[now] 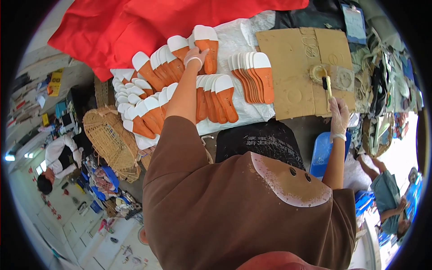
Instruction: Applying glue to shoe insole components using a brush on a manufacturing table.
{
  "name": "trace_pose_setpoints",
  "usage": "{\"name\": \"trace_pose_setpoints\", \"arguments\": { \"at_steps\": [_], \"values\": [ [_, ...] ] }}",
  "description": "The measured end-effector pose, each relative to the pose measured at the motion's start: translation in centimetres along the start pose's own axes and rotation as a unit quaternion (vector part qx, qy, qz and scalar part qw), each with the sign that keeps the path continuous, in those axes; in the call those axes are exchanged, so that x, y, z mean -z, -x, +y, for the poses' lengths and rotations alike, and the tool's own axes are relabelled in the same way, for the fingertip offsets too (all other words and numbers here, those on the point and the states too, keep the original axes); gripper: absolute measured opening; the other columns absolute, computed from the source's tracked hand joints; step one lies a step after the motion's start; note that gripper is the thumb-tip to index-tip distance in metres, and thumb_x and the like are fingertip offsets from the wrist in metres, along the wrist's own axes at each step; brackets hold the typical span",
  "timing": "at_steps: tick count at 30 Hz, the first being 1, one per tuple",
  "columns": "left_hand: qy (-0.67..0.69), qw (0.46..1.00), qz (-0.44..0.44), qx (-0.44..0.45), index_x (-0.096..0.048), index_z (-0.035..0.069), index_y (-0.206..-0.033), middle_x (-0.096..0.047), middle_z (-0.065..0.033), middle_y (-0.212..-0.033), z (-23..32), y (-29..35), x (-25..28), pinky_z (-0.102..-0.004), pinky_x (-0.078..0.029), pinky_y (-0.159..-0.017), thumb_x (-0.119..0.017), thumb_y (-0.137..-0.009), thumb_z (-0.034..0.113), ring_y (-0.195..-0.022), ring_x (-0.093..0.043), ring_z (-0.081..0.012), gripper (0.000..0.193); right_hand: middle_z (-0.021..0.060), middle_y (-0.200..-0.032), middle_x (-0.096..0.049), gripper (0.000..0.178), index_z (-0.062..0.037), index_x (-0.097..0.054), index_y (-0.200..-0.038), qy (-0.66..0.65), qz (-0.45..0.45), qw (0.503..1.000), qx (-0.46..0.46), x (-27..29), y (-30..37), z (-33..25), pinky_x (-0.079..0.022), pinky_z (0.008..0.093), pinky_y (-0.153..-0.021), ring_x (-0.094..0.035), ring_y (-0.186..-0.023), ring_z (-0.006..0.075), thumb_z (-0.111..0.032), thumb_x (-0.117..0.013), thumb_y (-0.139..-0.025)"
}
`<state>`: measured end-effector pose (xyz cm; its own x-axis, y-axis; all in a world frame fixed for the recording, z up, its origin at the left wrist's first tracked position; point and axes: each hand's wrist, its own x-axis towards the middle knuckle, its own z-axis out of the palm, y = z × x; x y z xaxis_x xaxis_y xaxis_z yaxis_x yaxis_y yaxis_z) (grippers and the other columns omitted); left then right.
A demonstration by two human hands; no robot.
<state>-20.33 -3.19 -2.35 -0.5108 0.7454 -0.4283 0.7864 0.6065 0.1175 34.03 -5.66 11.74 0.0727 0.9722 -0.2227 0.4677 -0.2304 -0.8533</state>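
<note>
My left hand (195, 57), in a thin clear glove, is closed on the edge of a small stack of orange-and-white insoles (209, 56) at the back of the table. My right hand (339, 116), also gloved, grips a brush (328, 90) with a pale handle and dark bristles. The brush points away from me, its bristles close to a round tub (318, 73) crusted with yellowish residue. Under the tub lies a flat cardboard sheet (288, 58). Between my hands stands a fanned row of insoles (261, 83), with another row (222, 101) nearer me.
More insoles (135, 96) crowd the left side on white plastic sheeting (240, 38). Red cloth (148, 31) covers the back. A woven basket (110, 139) stands left, a blue plastic stool or tray (321, 153) right. Other people (60, 155) are at far left and right.
</note>
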Motion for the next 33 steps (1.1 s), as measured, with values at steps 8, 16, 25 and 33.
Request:
{"name": "trace_pose_setpoints", "arguments": {
  "at_steps": [8,16,25,33],
  "values": [
    [-0.178,0.978,-0.016,0.105,-0.062,0.016,-0.124,-0.064,-0.0067,-0.124,3.1,1.8,4.9,-0.0383,-0.051,-0.089,-0.058,-0.072,0.078,-0.114,-0.061,-0.0233,0.081,0.0182,-0.093,-0.067,0.039,-0.0049,-0.067,-0.098,0.256,0.049,0.958,-0.12,0.3,-3.5,7.1,-0.049,0.0414,-0.077,-0.065,-0.088,0.0331,-0.043,-0.06,-0.09],
    [0.0,0.945,0.111,-0.309,-0.06,0.003,-0.11,-0.06,-0.0169,-0.115,9.7,6.2,-0.3,-0.0444,-0.046,-0.092,-0.068,-0.08,0.051,-0.109,-0.056,-0.0334,0.058,0.0214,-0.105,-0.063,0.032,-0.0057,-0.055,-0.105,0.333,0.021,0.94,-0.062,-4.9,-8.2,9.7,-0.05,0.0503,-0.08,-0.063,-0.096,0.0415,-0.035,-0.053,-0.094],
    [-0.227,0.936,0.008,-0.27,-0.058,0.007,-0.114,-0.059,-0.0109,-0.117,21.6,8.9,-4.5,-0.0372,-0.049,-0.091,-0.078,-0.073,0.042,-0.109,-0.056,-0.0279,0.057,0.0216,-0.101,-0.064,0.03,-0.0022,-0.053,-0.101,0.262,0.054,0.951,-0.151,-7.9,-8.4,11.5,-0.052,0.0499,-0.074,-0.066,-0.092,0.0391,-0.031,-0.054,-0.093],
    [-0.041,0.917,0.138,-0.372,-0.055,0.005,-0.112,-0.056,-0.0139,-0.113,18.8,11.2,-4.7,-0.0389,-0.044,-0.096,-0.076,-0.072,0.02,-0.114,-0.05,-0.033,0.048,0.0078,-0.082,-0.061,0.043,-0.0008,-0.059,-0.096,-0.088,0.003,0.961,-0.264,-4.7,-6.8,10.1,-0.048,0.0345,-0.069,-0.057,-0.072,0.0211,-0.043,-0.06,-0.09]
  ]
}}
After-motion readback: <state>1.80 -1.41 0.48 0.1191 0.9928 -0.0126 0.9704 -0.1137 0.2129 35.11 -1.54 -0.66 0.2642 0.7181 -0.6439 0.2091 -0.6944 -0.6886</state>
